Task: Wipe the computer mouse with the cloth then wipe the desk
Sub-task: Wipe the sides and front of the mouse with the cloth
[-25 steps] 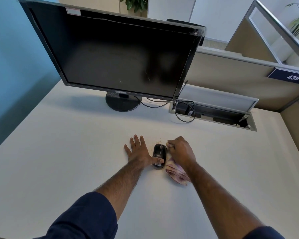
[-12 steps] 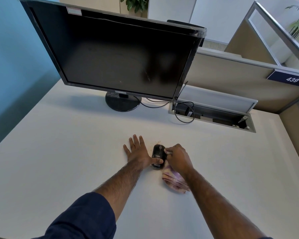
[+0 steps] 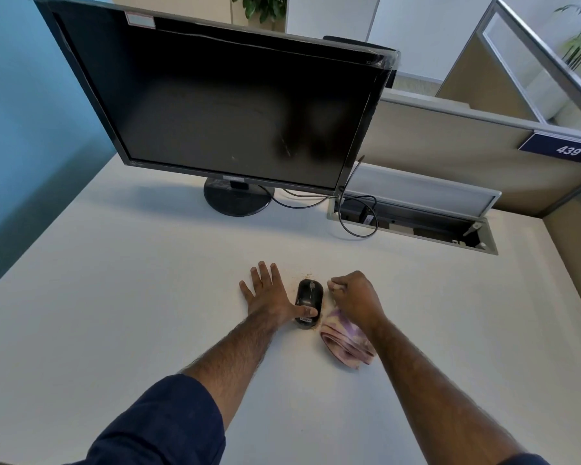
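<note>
A black computer mouse (image 3: 310,297) lies on the white desk (image 3: 148,297) near its middle. My left hand (image 3: 269,295) lies flat on the desk just left of the mouse, fingers spread, with the thumb pressing on the mouse's near end. My right hand (image 3: 354,295) is just right of the mouse, fingers curled around a folded pink and purple cloth (image 3: 346,344). Most of the cloth trails out under my wrist onto the desk. Brownish crumbs (image 3: 304,275) dot the desk around the mouse.
A large black monitor (image 3: 222,105) on a round stand (image 3: 237,199) rises behind the hands. To its right an open cable tray (image 3: 416,219) is sunk in the desk, with cables looping out. Partition walls close the back and right.
My right hand with the cloth has slid from the top of the mouse off to its right side. The left hand and mouse have stayed in place.
</note>
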A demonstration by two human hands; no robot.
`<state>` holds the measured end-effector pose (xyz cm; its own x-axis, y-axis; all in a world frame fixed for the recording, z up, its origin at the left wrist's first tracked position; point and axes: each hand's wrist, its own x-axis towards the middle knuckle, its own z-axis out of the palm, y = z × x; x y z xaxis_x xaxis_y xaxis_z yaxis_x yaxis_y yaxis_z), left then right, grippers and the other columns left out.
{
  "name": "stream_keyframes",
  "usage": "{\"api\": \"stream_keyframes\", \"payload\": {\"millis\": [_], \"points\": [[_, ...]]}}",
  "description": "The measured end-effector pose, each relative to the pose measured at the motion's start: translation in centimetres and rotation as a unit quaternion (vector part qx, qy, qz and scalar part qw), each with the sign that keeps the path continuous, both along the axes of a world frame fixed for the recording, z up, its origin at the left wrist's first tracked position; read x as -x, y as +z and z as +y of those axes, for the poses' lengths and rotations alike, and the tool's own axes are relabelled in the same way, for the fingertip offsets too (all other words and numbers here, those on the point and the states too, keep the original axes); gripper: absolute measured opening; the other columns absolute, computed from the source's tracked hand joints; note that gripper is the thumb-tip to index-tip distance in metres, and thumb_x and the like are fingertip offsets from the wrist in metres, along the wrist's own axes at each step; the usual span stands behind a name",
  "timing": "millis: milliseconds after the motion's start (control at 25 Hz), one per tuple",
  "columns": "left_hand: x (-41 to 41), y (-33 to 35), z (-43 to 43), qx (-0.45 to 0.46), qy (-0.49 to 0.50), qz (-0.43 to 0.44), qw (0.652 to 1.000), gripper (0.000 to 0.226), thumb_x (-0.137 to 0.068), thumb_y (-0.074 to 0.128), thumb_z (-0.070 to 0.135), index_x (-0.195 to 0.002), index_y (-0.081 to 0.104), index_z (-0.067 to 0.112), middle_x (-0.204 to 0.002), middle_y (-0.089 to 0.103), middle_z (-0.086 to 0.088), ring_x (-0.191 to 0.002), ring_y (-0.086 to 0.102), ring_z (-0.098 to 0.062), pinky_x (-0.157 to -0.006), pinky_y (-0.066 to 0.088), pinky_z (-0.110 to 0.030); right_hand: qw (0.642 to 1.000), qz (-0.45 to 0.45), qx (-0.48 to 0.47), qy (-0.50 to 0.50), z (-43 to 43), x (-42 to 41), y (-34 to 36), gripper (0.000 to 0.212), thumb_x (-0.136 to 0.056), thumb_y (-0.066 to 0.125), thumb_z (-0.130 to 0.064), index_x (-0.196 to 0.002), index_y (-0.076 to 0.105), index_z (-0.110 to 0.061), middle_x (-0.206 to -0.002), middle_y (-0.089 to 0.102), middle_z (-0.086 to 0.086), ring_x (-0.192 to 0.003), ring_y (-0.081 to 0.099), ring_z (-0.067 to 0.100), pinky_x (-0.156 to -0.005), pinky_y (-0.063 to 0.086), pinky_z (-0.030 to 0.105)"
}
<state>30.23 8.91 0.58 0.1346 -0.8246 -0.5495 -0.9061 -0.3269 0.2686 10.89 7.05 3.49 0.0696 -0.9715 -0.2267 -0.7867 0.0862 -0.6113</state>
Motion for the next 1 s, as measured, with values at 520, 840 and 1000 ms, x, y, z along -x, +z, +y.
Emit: {"api": "stream_keyframes", "payload": {"millis": [520,840,1000], "points": [[0.1,0.4,0.3,0.007,0.0,0.003,1.0,0.152,-0.061,0.062,0.093,-0.158,-0.024,0.013,-0.164,-0.033,-0.014,-0.152,-0.028,-0.034,-0.119,-0.013,-0.06,0.992,0.064,0.055,0.091,4.6,-0.8,-0.9,0.022,-0.091,0.058,-0.012,-0.102,0.075,-0.023,-0.104,0.059,-0.001,-0.096,0.057,0.021,-0.086,0.05,0.04],[0.0,0.2,0.1,-0.003,0.003,0.004,1.0,0.153,-0.06,0.063,0.093,-0.158,-0.024,0.013,-0.164,-0.034,-0.013,-0.152,-0.028,-0.034,-0.12,-0.012,-0.06,0.993,0.03,0.048,0.1,2.8,0.8,0.3,0.023,-0.099,0.063,-0.03,-0.117,0.075,-0.022,-0.112,0.06,-0.001,-0.097,0.058,0.014,-0.082,0.048,0.027],[0.1,0.4,0.1,-0.004,-0.001,-0.005,1.0,0.152,-0.061,0.063,0.092,-0.158,-0.023,0.012,-0.164,-0.033,-0.014,-0.152,-0.027,-0.034,-0.12,-0.011,-0.06,0.996,0.032,0.04,0.07,1.5,-1.4,-0.2,0.025,-0.097,0.06,-0.02,-0.118,0.074,-0.018,-0.115,0.059,0.004,-0.102,0.058,0.022,-0.091,0.05,0.037]]}}
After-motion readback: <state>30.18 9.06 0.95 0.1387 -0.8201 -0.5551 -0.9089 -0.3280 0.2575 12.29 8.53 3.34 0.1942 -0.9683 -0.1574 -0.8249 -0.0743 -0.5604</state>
